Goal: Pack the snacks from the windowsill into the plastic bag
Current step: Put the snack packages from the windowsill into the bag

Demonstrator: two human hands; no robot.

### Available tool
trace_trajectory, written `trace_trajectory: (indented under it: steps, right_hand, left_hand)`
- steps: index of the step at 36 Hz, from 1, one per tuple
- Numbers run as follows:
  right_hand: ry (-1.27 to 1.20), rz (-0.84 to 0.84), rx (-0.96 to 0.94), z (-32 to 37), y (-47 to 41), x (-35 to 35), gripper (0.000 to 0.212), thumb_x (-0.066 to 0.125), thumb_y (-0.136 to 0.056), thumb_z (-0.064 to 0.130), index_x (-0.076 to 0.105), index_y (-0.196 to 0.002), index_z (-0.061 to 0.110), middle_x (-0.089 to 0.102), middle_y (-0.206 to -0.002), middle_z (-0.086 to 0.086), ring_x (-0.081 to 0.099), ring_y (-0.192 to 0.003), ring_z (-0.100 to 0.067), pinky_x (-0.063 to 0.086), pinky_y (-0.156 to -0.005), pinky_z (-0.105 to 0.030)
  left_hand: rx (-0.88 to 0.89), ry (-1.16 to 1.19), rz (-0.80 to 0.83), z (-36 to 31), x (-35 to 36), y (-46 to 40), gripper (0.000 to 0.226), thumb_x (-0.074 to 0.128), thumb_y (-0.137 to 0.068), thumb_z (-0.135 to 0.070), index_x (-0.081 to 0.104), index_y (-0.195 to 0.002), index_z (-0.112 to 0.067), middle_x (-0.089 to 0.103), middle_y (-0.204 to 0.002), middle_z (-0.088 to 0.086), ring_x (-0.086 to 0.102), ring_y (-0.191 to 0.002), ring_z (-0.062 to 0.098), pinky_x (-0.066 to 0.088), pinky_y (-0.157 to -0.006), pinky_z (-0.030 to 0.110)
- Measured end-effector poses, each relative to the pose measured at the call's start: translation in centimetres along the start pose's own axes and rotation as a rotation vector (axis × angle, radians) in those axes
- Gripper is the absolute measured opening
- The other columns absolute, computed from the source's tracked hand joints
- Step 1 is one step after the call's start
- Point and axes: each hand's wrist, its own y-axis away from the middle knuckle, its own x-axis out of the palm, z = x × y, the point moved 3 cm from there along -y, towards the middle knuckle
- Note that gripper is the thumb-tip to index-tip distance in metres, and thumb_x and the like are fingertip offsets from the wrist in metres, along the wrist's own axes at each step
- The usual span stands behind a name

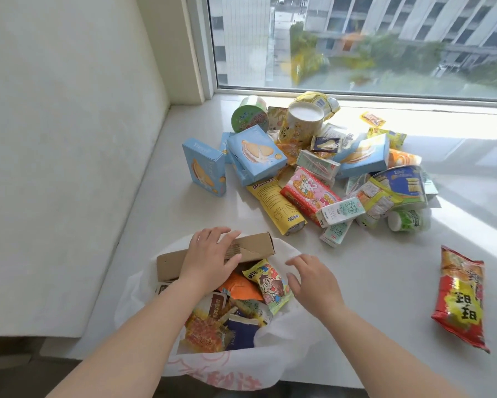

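Most of the snacks remain outside the bag: a loose heap of boxes, cups and cartons point(322, 168) sits on the white stone windowsill point(385, 282) at about one o'clock from the hands, and a red and yellow crinkly foil packet point(461, 297) lies alone at three o'clock, well apart from the heap.

The thin white plastic bag with pink print point(284, 349) lies open at six o'clock, at the sill's near edge, already holding several packets. The left hand point(212, 257) rests across a long brown cardboard box point(255, 247) with its fingers curled over the top edge, gripping it at the bag's twelve o'clock rim. The right hand point(313, 282) hovers just beside a small yellow cartoon-printed sachet point(270, 285), fingers loosely bent and holding nothing; I cannot tell whether it touches the bag.

The risks, as I judge them:
- The bag overhangs the sill's edge at six o'clock, so added weight there could drag it off and spill its contents.
- The cardboard box lies half over the rim; if it is pushed in flat, its corner could snag or tear the thin film, or crush the soft packets beneath.
- The mouth has no hand plainly holding it open, so it may fold shut.
- Pulling from the heap's base could topple the white-lidded yellow paper cup point(303, 122) at twelve o'clock.
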Motion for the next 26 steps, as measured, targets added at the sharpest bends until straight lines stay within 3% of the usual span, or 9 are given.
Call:
trace_trajectory:
  steps: [5,10,26]
  right_hand:
    - [0.032,0.024,0.073,-3.0,-1.2,-2.6,0.036,0.042,-0.097,0.035,0.048,-0.130,0.022,0.051,-0.126,0.004,0.045,-0.119,-0.016,0.037,-0.092,-0.026]
    - [0.042,0.062,0.107,-6.1,-3.0,-5.2,0.041,0.040,-0.098,0.035,0.041,-0.135,0.019,0.046,-0.133,0.001,0.040,-0.124,-0.018,0.034,-0.097,-0.028]
    - [0.072,0.076,0.166,-11.3,-13.1,-10.9,0.043,0.043,-0.096,0.037,0.044,-0.133,0.016,0.048,-0.130,-0.004,0.042,-0.121,-0.022,0.036,-0.098,-0.034]
  left_hand:
    - [0.010,-0.024,-0.025,-3.7,-0.5,-1.9,0.070,0.016,-0.081,-0.060,0.040,-0.140,-0.032,0.042,-0.141,-0.007,0.034,-0.129,0.018,0.020,-0.109,0.035]
    - [-0.030,-0.057,-0.013,-7.2,-0.9,-4.1,0.053,0.045,-0.093,-0.043,0.032,-0.144,-0.032,0.037,-0.145,-0.008,0.031,-0.132,0.018,0.020,-0.109,0.033]
    - [0.017,-0.157,0.020,-12.6,-3.2,-16.4,0.056,0.048,-0.091,-0.038,0.028,-0.144,-0.033,0.035,-0.146,-0.007,0.028,-0.135,0.018,0.019,-0.113,0.037]
